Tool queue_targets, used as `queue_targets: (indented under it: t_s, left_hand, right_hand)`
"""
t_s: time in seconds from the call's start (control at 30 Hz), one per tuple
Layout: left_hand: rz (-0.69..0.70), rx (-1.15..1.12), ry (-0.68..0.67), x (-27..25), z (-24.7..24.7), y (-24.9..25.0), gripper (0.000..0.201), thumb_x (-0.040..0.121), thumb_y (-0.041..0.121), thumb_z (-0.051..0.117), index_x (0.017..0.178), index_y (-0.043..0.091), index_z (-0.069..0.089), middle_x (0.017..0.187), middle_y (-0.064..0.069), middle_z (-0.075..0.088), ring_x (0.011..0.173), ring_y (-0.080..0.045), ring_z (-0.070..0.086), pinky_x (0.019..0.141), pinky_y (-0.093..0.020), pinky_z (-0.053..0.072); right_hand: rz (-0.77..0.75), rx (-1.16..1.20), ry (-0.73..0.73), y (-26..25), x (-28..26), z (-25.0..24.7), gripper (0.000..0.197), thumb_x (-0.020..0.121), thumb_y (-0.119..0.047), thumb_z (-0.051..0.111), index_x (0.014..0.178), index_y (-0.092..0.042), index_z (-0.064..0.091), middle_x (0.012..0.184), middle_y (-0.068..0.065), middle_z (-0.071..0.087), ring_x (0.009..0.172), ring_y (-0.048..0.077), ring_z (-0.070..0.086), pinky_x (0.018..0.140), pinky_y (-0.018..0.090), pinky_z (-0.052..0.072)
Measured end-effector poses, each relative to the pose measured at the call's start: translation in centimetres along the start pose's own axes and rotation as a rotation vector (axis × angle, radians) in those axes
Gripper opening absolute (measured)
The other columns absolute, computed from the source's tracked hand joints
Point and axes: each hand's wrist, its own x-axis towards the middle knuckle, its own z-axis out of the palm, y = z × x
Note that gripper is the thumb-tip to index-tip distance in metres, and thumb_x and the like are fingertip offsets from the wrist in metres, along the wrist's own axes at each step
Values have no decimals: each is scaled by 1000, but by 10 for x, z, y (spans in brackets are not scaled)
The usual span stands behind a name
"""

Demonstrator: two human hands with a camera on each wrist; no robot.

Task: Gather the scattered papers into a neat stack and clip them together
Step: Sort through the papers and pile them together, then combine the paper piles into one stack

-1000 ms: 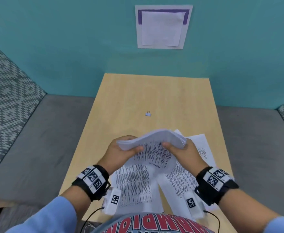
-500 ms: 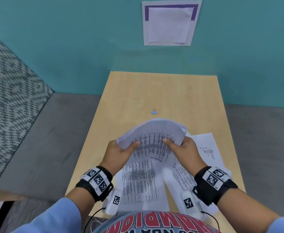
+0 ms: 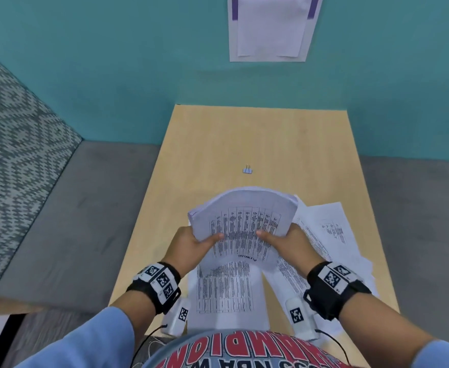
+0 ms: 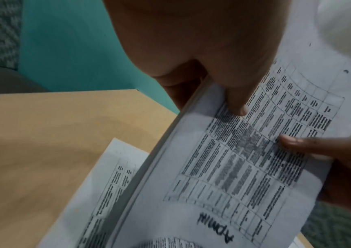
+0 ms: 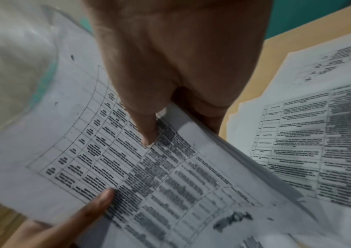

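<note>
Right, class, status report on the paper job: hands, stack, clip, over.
Left hand and right hand both grip the paper stack, raised. Loose sheets remain on the table. Binder clip untouched beyond. Nothing blocking.

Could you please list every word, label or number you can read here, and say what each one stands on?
"ADMIN", handwritten, on the top sheet of the held stack.
"AMPION", upside down and cut off, on the person's shirt.
Printed tables on the stack and on the loose sheets on the table: too blurred to read.
Square coded markers on the wristbands: patterns, no words.
Wall notice: no legible text.
</note>
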Motion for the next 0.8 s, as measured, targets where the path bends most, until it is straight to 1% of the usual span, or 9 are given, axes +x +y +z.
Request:
queue_targets:
  t_s: [0.1, 0.23, 0.3, 0.33, 0.43, 0.5, 0.63, 0.73, 0.8]
  left_hand:
    - [34, 16, 44, 4, -20, -2, 33, 90, 35, 82, 62, 26, 68, 45, 11, 56, 41, -4, 48, 49, -23, 42]
    - [128, -10, 138, 7, -64, -7, 8, 93, 23, 80, 93, 26, 73, 76, 16, 72, 75, -4, 67, 73, -22, 54]
    - [87, -25, 221, 10, -84, -18, 12, 91, 27, 82, 98, 21, 75, 99, -7, 80, 97, -24, 75, 88, -45, 62]
    - [73, -52, 268, 10, -93, -22, 12, 88, 32, 85, 96, 27, 77, 104, -12, 80, 102, -27, 76, 92, -54, 62]
    - [21, -170, 329, 8, -112, -40, 29, 76, 54, 90, 100, 41, 81, 117, -3, 81, 111, -25, 77, 99, -59, 59]
    - [3, -210, 315, 5, -122, -52, 48, 73, 58, 91, 113, 35, 79, 120, -1, 81, 113, -26, 77, 101, -60, 58]
    - [-14, -248, 289, 1, -124, -58, 50, 73, 56, 92, 114, 31, 78, 119, 0, 82, 111, -26, 78, 99, -60, 59]
    - [-14, -228, 269, -3, -126, -59, 38, 76, 52, 90, 108, 36, 80, 117, 1, 82, 110, -25, 78, 99, -58, 60]
    - [-23, -203, 263, -3, -128, -56, 25, 81, 42, 90, 102, 32, 81, 112, 0, 82, 107, -24, 78, 99, -56, 60]
  right_hand:
    - [107, -427, -45, 16, -7, 3, 60, 90, -70, 58, 73, -13, 58, 72, 1, 65, 65, 22, 63, 67, 31, 50]
    - [380, -833, -433, 41, -38, 41, 71, 89, -82, 42, 81, -14, 60, 61, 2, 56, 51, 18, 55, 55, 27, 42]
    - [346, -897, -380, 56, -41, 63, 70, 80, -86, 53, 90, -17, 64, 76, 1, 61, 66, 19, 61, 60, 29, 47]
    - [338, -925, -331, 65, -40, 74, 81, 76, -85, 60, 114, -13, 63, 97, 4, 66, 84, 21, 66, 70, 32, 53]
    - [318, -959, -233, 85, -43, 98, 125, 75, -75, 72, 157, 2, 18, 157, 21, 33, 141, 30, 47, 107, 40, 50]
    - [283, -948, -197, 98, -43, 108, 120, 80, -67, 74, 157, 5, 16, 160, 25, 26, 148, 33, 37, 113, 41, 46]
    - [217, -936, -142, 110, -43, 115, 86, 83, -56, 78, 140, -4, 43, 138, 14, 51, 125, 27, 55, 98, 36, 51]
    - [114, -770, -125, 109, -49, 118, 47, 89, -35, 78, 119, -17, 48, 99, -4, 59, 92, 18, 67, 76, 33, 57]
    - [66, -641, -121, 105, -50, 110, 30, 93, -31, 73, 101, -22, 44, 76, -13, 47, 65, 5, 53, 58, 24, 45]
